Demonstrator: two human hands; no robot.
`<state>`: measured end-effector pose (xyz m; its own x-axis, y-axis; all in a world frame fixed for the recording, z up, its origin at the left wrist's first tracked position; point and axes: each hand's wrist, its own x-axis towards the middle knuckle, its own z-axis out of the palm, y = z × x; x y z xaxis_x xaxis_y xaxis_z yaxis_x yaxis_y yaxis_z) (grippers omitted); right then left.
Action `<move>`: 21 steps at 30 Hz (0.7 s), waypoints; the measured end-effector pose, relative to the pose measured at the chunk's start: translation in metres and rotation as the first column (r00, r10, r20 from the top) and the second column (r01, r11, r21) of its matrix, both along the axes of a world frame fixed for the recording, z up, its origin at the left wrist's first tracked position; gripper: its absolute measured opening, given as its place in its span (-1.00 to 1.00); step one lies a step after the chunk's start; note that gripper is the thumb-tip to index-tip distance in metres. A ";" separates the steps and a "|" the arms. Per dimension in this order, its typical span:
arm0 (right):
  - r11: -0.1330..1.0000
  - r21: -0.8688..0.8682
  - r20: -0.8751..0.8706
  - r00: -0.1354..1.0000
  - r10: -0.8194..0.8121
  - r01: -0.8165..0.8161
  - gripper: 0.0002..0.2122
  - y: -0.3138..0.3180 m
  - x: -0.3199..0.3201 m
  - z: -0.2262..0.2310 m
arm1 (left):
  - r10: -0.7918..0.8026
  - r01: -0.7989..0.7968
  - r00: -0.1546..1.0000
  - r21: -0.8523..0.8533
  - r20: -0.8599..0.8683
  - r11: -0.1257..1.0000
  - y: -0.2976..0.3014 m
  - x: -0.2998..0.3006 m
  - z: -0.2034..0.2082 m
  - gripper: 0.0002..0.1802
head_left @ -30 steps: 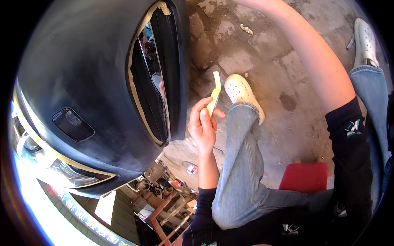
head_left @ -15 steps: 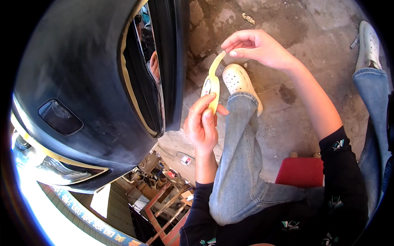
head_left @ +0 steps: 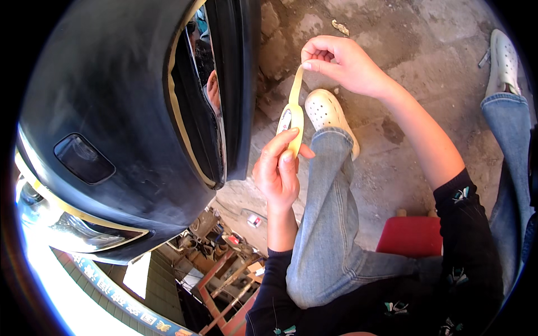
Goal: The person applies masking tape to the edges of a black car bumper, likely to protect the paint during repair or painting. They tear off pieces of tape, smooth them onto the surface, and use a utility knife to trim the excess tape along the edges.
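Observation:
A roll of yellow masking tape is gripped at its lower edge by the thumb and fingers of my left hand. From the roll a strip of tape runs upward, pulled straight. Its free end is pinched between thumb and forefinger of my right hand, with the other fingers curled in. Both hands are over the ground, just right of a dark car body panel. Yellow tape lines border the panel's opening and the lamp.
A red stool seat stands behind my jeans-clad leg. My pale clog rests on stained concrete. Another person's leg and clog are at the far right. Wooden frames and clutter lie at the lower left.
My right hand has closed its pinch on the tape end and moved slightly up, drawing the strip taut. The left hand with the roll has barely shifted.

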<state>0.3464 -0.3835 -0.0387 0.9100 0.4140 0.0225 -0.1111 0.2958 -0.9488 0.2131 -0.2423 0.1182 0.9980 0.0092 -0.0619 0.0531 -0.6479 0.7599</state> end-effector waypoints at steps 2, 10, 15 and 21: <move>0.990 -0.097 0.083 0.992 -0.098 0.106 -0.90 -0.010 0.018 0.007 | -0.075 0.078 0.995 0.043 -0.066 0.996 0.001 0.004 -0.001 -0.66; 0.800 -0.196 0.363 0.800 -0.478 0.567 -0.91 -0.021 0.103 0.045 | 0.214 -0.172 0.927 0.156 -0.309 0.973 0.010 0.019 0.003 -0.63; 0.848 -0.093 0.532 0.746 -0.401 0.522 -0.90 -0.004 0.135 0.048 | 0.295 -0.260 0.914 0.158 -0.278 0.953 0.020 0.030 -0.018 -0.61; 0.857 -0.074 0.528 0.749 -0.400 0.510 -0.88 0.035 0.129 0.039 | 0.409 -0.376 0.880 0.173 -0.243 0.910 0.023 0.023 -0.018 -0.59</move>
<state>0.4751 -0.3483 0.0008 0.8833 -0.0019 0.4689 0.4688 -0.0105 -0.8832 0.2361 -0.2197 0.1000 0.8563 0.4206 -0.2996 0.5119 -0.6144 0.6004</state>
